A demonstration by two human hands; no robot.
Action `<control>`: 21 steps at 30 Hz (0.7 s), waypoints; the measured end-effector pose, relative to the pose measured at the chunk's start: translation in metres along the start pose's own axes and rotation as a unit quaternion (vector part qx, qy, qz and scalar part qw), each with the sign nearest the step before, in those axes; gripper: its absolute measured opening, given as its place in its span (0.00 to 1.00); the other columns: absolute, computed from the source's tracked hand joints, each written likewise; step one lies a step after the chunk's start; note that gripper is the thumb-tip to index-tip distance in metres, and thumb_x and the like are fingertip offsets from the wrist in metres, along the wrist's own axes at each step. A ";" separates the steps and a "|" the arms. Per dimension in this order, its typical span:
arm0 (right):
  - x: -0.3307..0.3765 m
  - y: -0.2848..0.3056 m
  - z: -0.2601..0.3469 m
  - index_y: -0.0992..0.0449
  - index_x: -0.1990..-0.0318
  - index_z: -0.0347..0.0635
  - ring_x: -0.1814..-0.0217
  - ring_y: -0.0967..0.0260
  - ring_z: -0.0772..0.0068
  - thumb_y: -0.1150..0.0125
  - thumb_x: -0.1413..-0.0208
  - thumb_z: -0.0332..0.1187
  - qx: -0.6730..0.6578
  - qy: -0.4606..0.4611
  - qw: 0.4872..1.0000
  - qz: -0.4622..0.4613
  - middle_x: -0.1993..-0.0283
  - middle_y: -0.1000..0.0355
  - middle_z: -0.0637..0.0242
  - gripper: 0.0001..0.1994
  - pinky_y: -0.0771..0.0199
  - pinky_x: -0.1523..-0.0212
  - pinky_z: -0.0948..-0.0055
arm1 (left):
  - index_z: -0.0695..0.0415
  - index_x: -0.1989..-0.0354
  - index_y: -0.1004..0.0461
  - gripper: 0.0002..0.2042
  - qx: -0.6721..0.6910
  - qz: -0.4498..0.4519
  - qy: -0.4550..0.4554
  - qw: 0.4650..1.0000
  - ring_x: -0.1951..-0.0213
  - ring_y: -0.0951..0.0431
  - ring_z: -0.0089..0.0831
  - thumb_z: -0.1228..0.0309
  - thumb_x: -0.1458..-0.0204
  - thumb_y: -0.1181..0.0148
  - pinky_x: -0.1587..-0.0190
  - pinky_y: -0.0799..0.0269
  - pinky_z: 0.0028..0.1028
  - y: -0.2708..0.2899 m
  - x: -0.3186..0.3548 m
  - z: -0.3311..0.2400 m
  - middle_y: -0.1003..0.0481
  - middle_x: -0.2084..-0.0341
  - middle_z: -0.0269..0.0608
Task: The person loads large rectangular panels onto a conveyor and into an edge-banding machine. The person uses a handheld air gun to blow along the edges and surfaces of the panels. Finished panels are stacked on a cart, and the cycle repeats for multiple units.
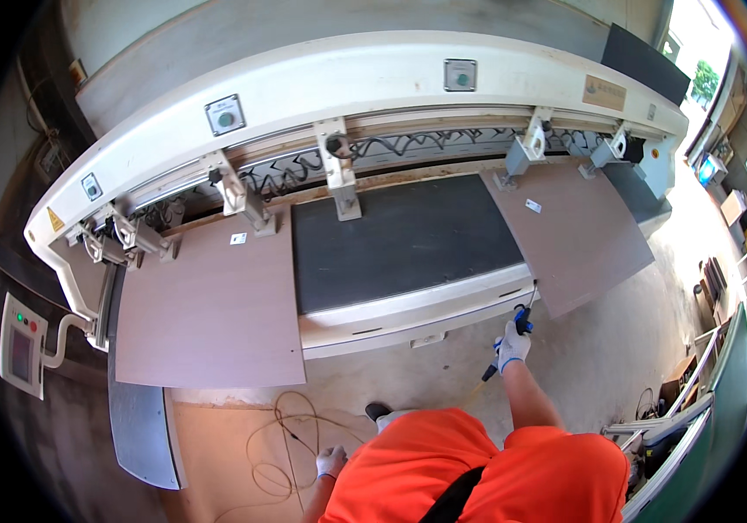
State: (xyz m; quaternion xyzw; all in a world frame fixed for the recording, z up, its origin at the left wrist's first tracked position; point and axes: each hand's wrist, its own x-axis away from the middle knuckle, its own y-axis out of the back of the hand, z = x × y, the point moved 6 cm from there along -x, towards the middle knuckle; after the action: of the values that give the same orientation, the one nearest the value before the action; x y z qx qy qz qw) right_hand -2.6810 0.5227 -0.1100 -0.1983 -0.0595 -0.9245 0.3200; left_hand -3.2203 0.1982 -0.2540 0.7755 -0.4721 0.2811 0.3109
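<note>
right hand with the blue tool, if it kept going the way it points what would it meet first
The right hand aims its thin blue-handled tool up toward the machine. First in line looks to be the near corner of the right-side brown panel, beside the machine's white front edge; depth is hard to judge.

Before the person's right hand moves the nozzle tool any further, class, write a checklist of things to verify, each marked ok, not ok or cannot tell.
1. Right hand gripping the blue-handled nozzle tool: ok, gloved fingers wrap it.
2. Tool tip aimed at the gap beside the right panel: ok, it points up at the panel's near corner.
3. Left hand away from the machine: ok, it hangs low by the hip, holding nothing visible.
4. Hose on the floor away from the feet: not ok, loops lie close to the shoe.
5. Left panel held by clamps: cannot tell.
</note>
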 end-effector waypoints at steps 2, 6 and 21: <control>-0.002 0.000 -0.001 0.29 0.64 0.48 0.88 0.35 0.71 0.34 0.36 0.42 -0.003 -0.025 0.999 0.026 0.82 0.31 0.66 0.12 0.42 0.89 0.68 | 0.66 0.58 0.24 0.15 0.078 -0.021 -0.009 0.997 0.76 0.23 0.28 0.65 0.43 0.36 0.74 0.28 0.28 -0.008 0.010 -0.014 0.21 0.74 0.41; 0.041 -0.029 -0.020 0.27 0.65 0.48 0.85 0.32 0.73 0.33 0.37 0.42 0.196 -0.058 0.944 0.260 0.78 0.27 0.65 0.12 0.37 0.86 0.67 | 0.65 0.60 0.24 0.12 0.128 -0.103 -0.027 0.986 0.78 0.24 0.26 0.67 0.43 0.37 0.78 0.31 0.26 -0.002 0.041 -0.013 0.23 0.75 0.40; 0.163 0.042 -0.065 0.19 0.46 0.41 0.47 0.22 0.38 0.47 0.40 0.65 0.669 0.287 0.206 0.653 0.50 0.20 0.41 0.35 0.24 0.45 0.49 | 0.49 0.49 0.17 0.20 -0.356 -0.138 0.170 0.909 0.49 0.17 0.45 0.52 0.40 0.47 0.48 0.22 0.47 -0.214 0.307 0.329 0.19 0.48 0.50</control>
State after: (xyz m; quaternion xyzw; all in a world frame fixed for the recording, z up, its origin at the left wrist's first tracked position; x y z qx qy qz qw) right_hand -2.7932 0.3813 -0.1043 0.4000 -0.4096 0.0012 0.8199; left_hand -2.8578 -0.1415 -0.2894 0.6112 -0.3693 0.1764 0.6774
